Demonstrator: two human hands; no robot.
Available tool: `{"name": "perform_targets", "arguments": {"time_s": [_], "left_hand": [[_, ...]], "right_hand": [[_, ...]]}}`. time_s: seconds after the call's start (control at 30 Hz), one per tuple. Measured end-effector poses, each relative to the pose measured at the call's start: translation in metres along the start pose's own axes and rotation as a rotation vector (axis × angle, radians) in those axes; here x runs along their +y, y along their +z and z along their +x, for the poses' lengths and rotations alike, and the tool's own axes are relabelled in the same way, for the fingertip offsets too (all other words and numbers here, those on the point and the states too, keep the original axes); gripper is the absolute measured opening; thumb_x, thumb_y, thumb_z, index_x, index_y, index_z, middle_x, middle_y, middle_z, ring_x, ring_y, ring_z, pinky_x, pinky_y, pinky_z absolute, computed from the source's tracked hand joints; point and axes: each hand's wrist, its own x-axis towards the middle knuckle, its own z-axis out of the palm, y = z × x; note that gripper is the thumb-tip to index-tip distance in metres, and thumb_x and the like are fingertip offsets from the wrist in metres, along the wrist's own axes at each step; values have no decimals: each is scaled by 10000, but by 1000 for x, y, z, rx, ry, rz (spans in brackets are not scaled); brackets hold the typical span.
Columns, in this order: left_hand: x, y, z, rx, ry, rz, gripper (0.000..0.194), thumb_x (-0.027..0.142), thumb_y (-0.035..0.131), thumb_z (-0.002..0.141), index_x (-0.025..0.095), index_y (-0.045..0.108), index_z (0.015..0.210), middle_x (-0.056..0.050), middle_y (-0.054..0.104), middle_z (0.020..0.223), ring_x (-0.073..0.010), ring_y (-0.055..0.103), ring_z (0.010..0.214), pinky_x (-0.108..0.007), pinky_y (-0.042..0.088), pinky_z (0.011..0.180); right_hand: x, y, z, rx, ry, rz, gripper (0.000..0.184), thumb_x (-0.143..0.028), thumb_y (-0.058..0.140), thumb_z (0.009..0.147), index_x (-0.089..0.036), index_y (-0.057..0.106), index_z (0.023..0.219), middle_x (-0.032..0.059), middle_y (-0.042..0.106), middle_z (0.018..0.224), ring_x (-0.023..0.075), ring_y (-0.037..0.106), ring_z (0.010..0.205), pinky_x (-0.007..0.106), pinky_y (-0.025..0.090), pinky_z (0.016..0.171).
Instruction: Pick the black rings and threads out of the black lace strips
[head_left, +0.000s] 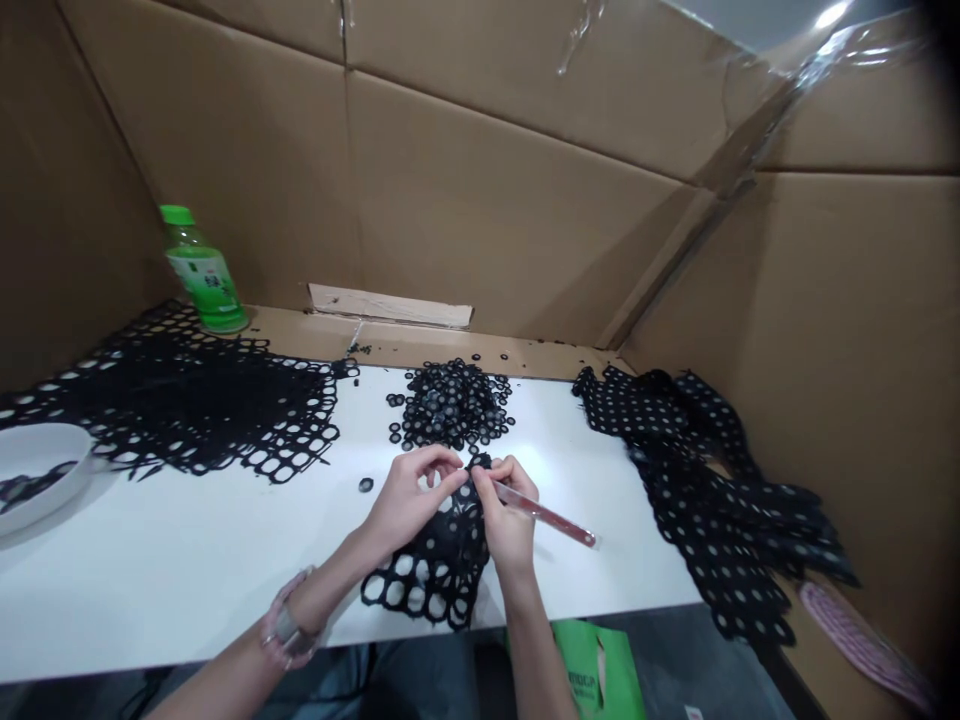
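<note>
A black rubber-like sheet with rows of rings and holes (435, 545) lies at the near middle of the white table, its front part an open net of punched-out holes. My left hand (412, 495) is at the sheet's far end, thumb and forefinger bent together at its edge; what sits between the tips is mostly hidden. In my right hand (512, 515) is a slim tool with a reddish-brown handle (559, 522), pointing to the lower right, while the thumb presses at the sheet's far end. The tool's working tip is hidden by the fingers. Beyond both hands lies a pile of small black rings (454, 405).
Punched-out black netting (202, 400) is heaped at left beside a white bowl (49, 515) with black pieces. A green-capped bottle (206, 275) stands behind. Dotted black sheets (705, 490) hang over the right edge. Cardboard walls (480, 190) enclose the table (247, 560). One loose ring (366, 485) lies left.
</note>
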Motion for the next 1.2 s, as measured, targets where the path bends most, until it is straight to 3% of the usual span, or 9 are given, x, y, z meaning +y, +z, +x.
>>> {"name": "perform_targets", "arguments": {"time_s": [0.13, 0.3, 0.47, 0.63, 0.83, 1.03, 1.2], "left_hand": [[-8, 0, 3, -149, -160, -264, 218, 346, 568, 760, 135, 619, 773, -28, 620, 760, -140, 548, 722, -221, 419, 666], [1, -2, 4, -228, -220, -273, 290, 348, 545, 754, 120, 567, 576, 27, 484, 545, -90, 435, 563, -192, 357, 551], [5, -3, 6, -308, -400, -433, 168, 264, 593, 663, 116, 573, 584, 43, 450, 530, -62, 405, 523, -174, 355, 526], [1, 4, 7, -240, -464, -535, 70, 179, 589, 577, 111, 577, 569, 70, 408, 458, -33, 354, 438, -154, 291, 451], [12, 13, 4, -149, -418, -550, 75, 107, 597, 510, 116, 567, 578, 46, 535, 480, -61, 484, 467, -177, 390, 506], [16, 13, 0, -67, -384, -508, 140, 68, 570, 504, 120, 582, 632, 33, 600, 555, -78, 557, 514, -182, 446, 542], [14, 17, -4, -23, -325, -438, 95, 121, 584, 580, 120, 584, 675, 24, 598, 579, -93, 578, 522, -202, 477, 552]], "right_hand": [[-2, 0, 0, 11, -11, 40, 242, -270, 605, 731, -187, 424, 594, -44, 407, 608, 106, 409, 582, 233, 351, 572], [-3, -2, -1, 32, 24, 108, 242, -278, 612, 715, -182, 431, 585, -34, 431, 629, 104, 417, 579, 236, 357, 568], [0, -3, -4, -45, 36, 166, 237, -273, 593, 737, -187, 421, 599, -42, 404, 609, 102, 394, 566, 233, 330, 543], [4, -7, -2, -123, 35, 176, 254, -292, 589, 745, -193, 401, 605, -40, 396, 609, 106, 384, 573, 235, 324, 546], [8, -8, -1, -98, 135, 422, 344, -376, 585, 733, -208, 312, 609, -63, 316, 580, 85, 312, 497, 210, 278, 479], [0, -1, -4, -19, 284, 526, 383, -435, 555, 735, -216, 262, 624, -67, 293, 569, 89, 310, 490, 212, 309, 485], [6, 2, -5, 0, 304, 508, 390, -452, 543, 733, -219, 249, 630, -68, 292, 564, 92, 322, 488, 226, 332, 498]]}}
